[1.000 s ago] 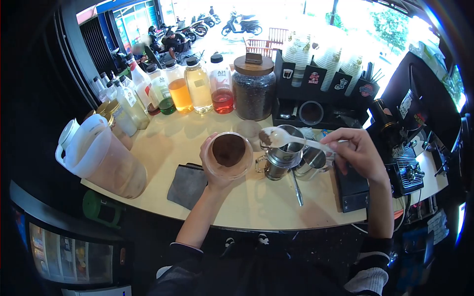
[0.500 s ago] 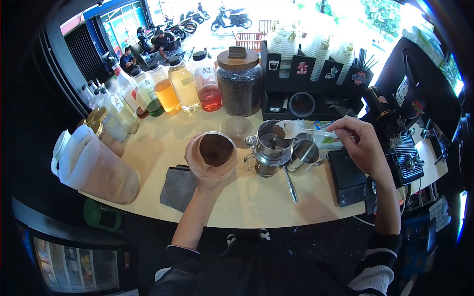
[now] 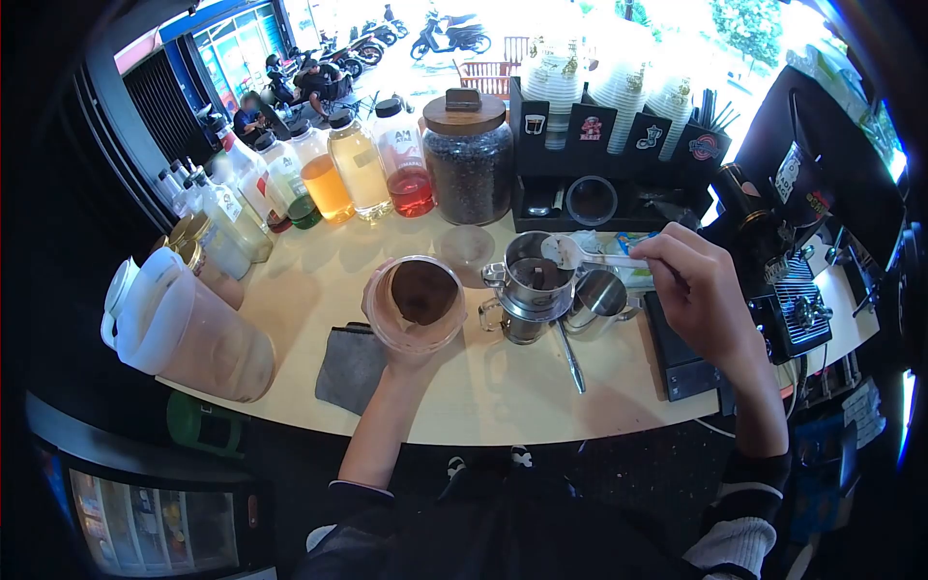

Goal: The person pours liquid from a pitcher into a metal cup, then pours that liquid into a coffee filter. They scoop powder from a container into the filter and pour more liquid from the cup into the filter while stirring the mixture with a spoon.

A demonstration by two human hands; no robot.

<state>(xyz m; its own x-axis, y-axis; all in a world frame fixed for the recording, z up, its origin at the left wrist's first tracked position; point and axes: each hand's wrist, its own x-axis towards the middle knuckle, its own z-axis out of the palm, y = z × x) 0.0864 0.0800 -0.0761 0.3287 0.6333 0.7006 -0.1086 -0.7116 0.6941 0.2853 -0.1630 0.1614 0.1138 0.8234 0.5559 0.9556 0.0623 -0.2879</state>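
Note:
My left hand (image 3: 406, 360) is wrapped round a clear plastic jar (image 3: 418, 304) with brown powder inside. My right hand (image 3: 691, 285) pinches the handle of a white plastic spoon (image 3: 604, 259). The spoon's bowl is tilted over a metal drip filter (image 3: 537, 275), with little powder left on it. Dark grounds show inside the filter, which sits on a glass mug (image 3: 523, 329). Just right of the filter stands a steel pitcher (image 3: 597, 298). A metal spoon handle (image 3: 570, 360) lies on the table in front.
Bottles of coloured liquid (image 3: 327, 184) and a wooden-lidded jar of beans (image 3: 468, 159) line the back. At left is a plastic pitcher (image 3: 208, 333); a grey cloth (image 3: 350, 369) lies near the front edge. A black scale (image 3: 681, 353) and cup rack (image 3: 590, 135) are at right.
The powder on the white spoon has gone down into the filter. My right hand has turned over and the spoon has tipped. My left hand still holds the jar in place.

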